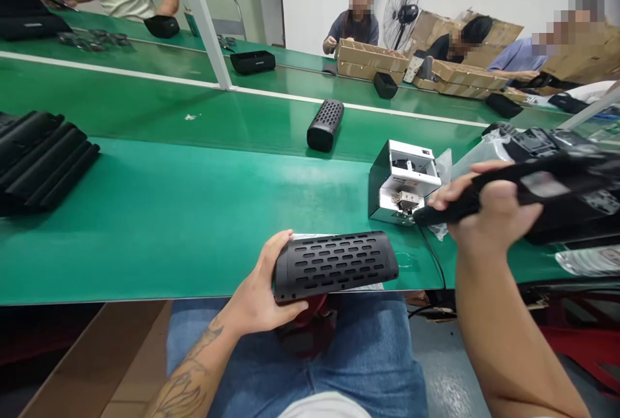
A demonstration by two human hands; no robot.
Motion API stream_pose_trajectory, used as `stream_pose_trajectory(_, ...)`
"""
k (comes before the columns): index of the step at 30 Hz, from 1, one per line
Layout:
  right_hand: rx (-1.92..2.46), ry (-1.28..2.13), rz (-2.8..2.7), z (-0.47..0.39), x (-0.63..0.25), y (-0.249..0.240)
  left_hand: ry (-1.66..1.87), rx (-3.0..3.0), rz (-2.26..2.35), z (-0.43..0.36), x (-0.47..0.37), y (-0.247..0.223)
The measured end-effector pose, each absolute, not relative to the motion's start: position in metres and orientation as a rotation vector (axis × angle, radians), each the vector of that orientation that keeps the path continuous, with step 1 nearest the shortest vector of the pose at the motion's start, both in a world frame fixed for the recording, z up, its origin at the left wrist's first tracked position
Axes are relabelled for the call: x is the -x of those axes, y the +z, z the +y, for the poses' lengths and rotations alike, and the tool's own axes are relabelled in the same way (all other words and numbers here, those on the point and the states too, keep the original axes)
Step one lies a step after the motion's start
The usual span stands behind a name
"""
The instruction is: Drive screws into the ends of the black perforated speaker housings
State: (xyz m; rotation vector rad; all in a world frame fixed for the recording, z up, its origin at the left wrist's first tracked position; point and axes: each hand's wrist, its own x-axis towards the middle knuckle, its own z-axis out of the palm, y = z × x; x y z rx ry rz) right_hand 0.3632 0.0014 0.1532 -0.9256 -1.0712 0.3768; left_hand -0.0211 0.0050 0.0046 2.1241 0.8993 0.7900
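At the table's front edge my left hand (264, 292) grips one end of a black slotted housing (339, 263), its row-patterned face up. Something pale and flat shows under the housing. My right hand (494, 211) is wrapped round a black electric screwdriver (523, 179), blurred at its rear. The tool points left, and its tip is at the front of a small silver-and-black screw feeder (407, 179). Whether the tip touches the feeder I cannot tell. A dark cable runs down from beside the feeder over the table edge.
Another slotted housing (325, 124) lies farther back on the green table (169, 211). Black curved shells (43, 159) are stacked at left. Black parts and plastic bags (557, 140) crowd the right. Across the line, several people work near cardboard boxes (371, 59). A white post (201, 17) stands between.
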Motion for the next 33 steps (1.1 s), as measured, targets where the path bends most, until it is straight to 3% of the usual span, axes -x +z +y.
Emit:
stream_pose_trajectory(5, 0.824, 0.73, -1.303, -0.066, -0.342, 0.182, 0.85, -2.144, 0.873, 0.004, 0.018, 0.005)
stream_pose_trajectory(11, 0.856, 0.802, -1.241, -0.086, -0.31, 0.174, 0.877, -2.145, 0.846, 0.005, 0.017, 0.004)
stream_pose_trajectory(25, 0.78, 0.849, -1.425, -0.075, -0.325, 0.159, 0.898, -2.129, 0.827, 0.005, 0.014, 0.008)
stream_pose_trajectory(33, 0.772, 0.764, -1.262, -0.08, -0.301, 0.156, 0.93, -2.112, 0.777, 0.006, 0.014, 0.006)
